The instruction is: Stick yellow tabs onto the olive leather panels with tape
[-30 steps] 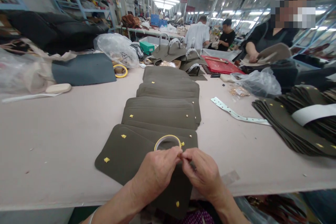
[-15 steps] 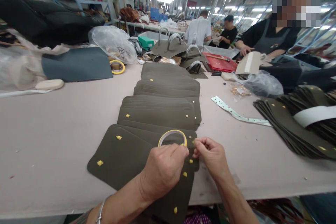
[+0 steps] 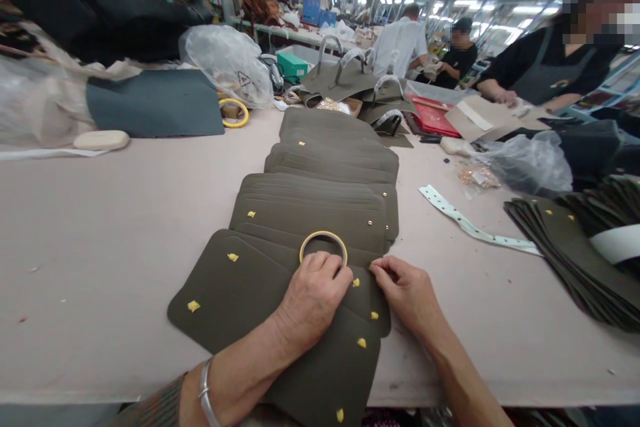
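My left hand [image 3: 315, 290] is closed around the lower edge of a yellow-rimmed roll of tape [image 3: 324, 235], over a fanned pile of dark olive panels [image 3: 300, 353] with rounded corners. At the right edge of these panels, thumb and forefinger of my right hand [image 3: 407, 290] are pinched together at a corner; what lies between them is too small to make out. Small yellow tape bits [image 3: 362, 343] stick to the panels near several corners. Behind the hands, more olive panels [image 3: 310, 197] overlap in a row, some showing small metal studs [image 3: 370, 222].
On the right lie a dotted pale strip [image 3: 475, 230] and a bundle of dark panels [image 3: 575, 247]. A plastic bag [image 3: 533, 160], red tray [image 3: 433, 117] and handled olive pieces [image 3: 345, 83] stand behind. A blue-grey sheet [image 3: 155, 103] lies left. A co-worker [image 3: 545, 73] handles beige material.
The left hand and tape roll have moved slightly away from the right hand. A yellow bit shows between the hands. The view has shifted; the co-worker's beige piece now lies flatter.
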A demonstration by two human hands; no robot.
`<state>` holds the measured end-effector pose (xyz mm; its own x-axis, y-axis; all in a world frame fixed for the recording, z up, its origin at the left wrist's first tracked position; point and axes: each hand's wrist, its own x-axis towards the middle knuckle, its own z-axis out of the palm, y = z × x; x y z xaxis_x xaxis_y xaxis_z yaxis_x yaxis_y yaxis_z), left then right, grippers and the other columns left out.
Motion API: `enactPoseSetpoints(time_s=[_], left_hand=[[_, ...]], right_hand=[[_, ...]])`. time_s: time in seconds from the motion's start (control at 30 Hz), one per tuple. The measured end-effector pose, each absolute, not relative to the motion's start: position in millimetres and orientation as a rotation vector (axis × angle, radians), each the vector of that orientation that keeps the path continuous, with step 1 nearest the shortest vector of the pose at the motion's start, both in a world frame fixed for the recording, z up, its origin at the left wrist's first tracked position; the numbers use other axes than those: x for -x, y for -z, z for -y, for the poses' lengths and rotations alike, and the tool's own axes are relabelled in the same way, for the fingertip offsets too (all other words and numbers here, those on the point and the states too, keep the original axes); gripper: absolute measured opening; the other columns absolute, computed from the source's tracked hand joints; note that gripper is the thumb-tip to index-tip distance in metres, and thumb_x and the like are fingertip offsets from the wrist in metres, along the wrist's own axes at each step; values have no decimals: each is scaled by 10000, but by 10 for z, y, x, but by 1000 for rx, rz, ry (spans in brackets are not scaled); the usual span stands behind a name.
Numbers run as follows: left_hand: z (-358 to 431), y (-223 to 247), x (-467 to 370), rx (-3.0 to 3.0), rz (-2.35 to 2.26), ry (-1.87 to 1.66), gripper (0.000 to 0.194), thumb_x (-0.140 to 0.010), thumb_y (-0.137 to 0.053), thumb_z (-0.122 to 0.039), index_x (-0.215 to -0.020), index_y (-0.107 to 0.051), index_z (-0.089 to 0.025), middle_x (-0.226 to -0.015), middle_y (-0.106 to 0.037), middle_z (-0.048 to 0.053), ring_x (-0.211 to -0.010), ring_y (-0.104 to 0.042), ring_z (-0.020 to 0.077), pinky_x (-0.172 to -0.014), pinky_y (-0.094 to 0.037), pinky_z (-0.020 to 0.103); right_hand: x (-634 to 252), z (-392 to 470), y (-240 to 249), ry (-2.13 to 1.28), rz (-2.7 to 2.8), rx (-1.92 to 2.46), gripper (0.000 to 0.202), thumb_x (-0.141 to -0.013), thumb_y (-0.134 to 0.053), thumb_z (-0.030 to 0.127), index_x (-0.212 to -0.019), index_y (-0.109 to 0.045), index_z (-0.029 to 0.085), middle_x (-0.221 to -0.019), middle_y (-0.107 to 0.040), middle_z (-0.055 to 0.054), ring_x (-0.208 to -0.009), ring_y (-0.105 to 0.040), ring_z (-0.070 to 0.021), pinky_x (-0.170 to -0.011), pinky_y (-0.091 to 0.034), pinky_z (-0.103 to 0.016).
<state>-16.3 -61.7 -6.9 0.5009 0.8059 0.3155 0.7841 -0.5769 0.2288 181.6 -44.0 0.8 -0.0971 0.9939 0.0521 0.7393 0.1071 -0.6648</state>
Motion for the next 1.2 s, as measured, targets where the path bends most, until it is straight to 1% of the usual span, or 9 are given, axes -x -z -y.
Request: enactPoseSetpoints(time_s=[0.07, 0.13, 0.23, 0.37, 0.5, 0.67, 0.8, 0.97, 1.2], left_hand=[[610, 71, 173, -2657, -1441, -623, 143, -949, -445, -191, -898, -577, -175, -929, -552, 59, -893, -482, 224, -807, -460, 385], [601, 73, 185, -2642, -1474, -626, 136, -943, -453, -185, -900, -581, -175, -939, -551, 62, -909, -479, 230, -826, -454, 392], [586, 68, 201, -2636, -1513, -604, 120, -934, -466, -182, -899, -581, -177, -935, -552, 61, -908, -477, 237, -829, -445, 397], [561, 48, 209, -2658, -1545, -550, 121, -934, -465, -197, -900, -581, -189, -887, -550, 51, -853, -471, 237, -793, -434, 396], [541, 26, 202, -2683, -1568, -536, 138, -933, -445, -178, -903, -578, -198, -844, -549, 45, -812, -467, 235, -788, -416, 403], [564, 25, 206, -2685, -1539, -564, 155, -929, -426, -144, -872, -560, -194, -805, -547, 38, -762, -481, 222, -762, -413, 394], [567, 91, 239, -2652, -1454, -804, 200, -946, -374, -131, -853, -539, -195, -760, -541, 28, -701, -503, 212, -650, -406, 347], [466, 155, 260, -2519, -1091, -1241, 191, -981, -339, -154, -948, -523, -194, -790, -575, 13, -716, -571, 159, -650, -442, 271], [524, 40, 302, -2468, -1063, -1254, 161, -972, -402, -170, -1008, -558, -186, -841, -660, 27, -805, -650, 162, -749, -522, 273]], right_hand=[[-1794, 425, -11, -602, 1945, 1687, 191, -860, -507, 296, -814, -673, 213, -761, -715, -21, -677, -654, -179, -647, -471, -288], [-1789, 421, 3, -573, 1940, 1705, 171, -860, -512, 289, -935, -646, 214, -717, -703, -9, -647, -654, -180, -636, -471, -288], [-1819, 460, 30, -531, 1875, 1735, 223, -851, -551, 315, -1039, -581, 199, -666, -676, 5, -583, -634, -179, -600, -470, -290], [-1876, 581, 54, -563, 1825, 1663, 181, -900, -514, 350, -872, -616, 204, -740, -684, -24, -610, -639, -166, -593, -480, -276], [-1848, 630, 106, -375, 1970, 1571, 174, -905, -518, 297, -858, -655, 201, -836, -701, -44, -758, -657, -184, -709, -483, -289], [-1742, 553, 135, -257, 1983, 1644, 168, -905, -512, 253, -830, -649, 190, -794, -678, -45, -728, -641, -185, -704, -454, -289], [-1680, 536, 74, -332, 1974, 1680, 148, -886, -530, 187, -785, -637, 199, -756, -652, -19, -718, -624, -159, -682, -435, -247], [-1662, 513, 44, -348, 2004, 1753, 129, -823, -595, 148, -715, -628, 210, -704, -637, 19, -649, -602, -130, -621, -404, -218], [-1768, 677, -135, -734, 2056, 1657, 125, -837, -585, 201, -841, -707, 228, -679, -668, 20, -633, -609, -148, -613, -423, -242]])
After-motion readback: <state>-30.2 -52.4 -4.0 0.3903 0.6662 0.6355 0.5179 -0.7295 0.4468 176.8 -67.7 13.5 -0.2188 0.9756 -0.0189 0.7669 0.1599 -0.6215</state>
